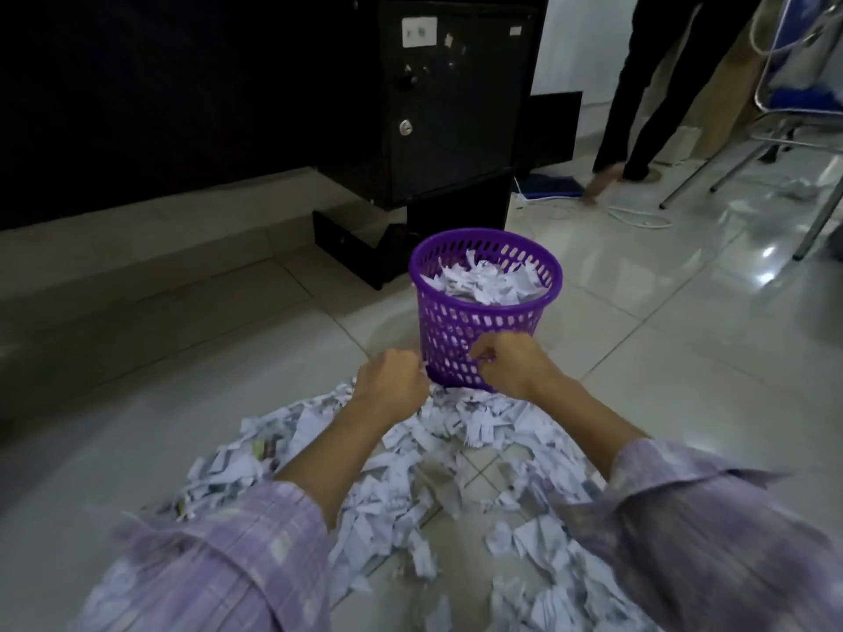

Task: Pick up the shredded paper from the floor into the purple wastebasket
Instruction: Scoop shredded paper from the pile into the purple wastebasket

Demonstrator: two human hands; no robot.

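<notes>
Underfoot glossy tile floor (638, 358); left hand (390, 385), right hand (506, 364) curled, contents unclear.

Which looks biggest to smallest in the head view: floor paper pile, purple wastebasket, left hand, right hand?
1. Shredded paper pile on the floor, by far the widest.
2. Purple wastebasket.
3. Left hand and right hand: they look alike in size, so no ranking between them.

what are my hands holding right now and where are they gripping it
Both hands sit low against the purple wastebasket. The right hand curls its fingers at the lattice wall near the base; the left hand is curled beside it, its hold hidden.
</notes>
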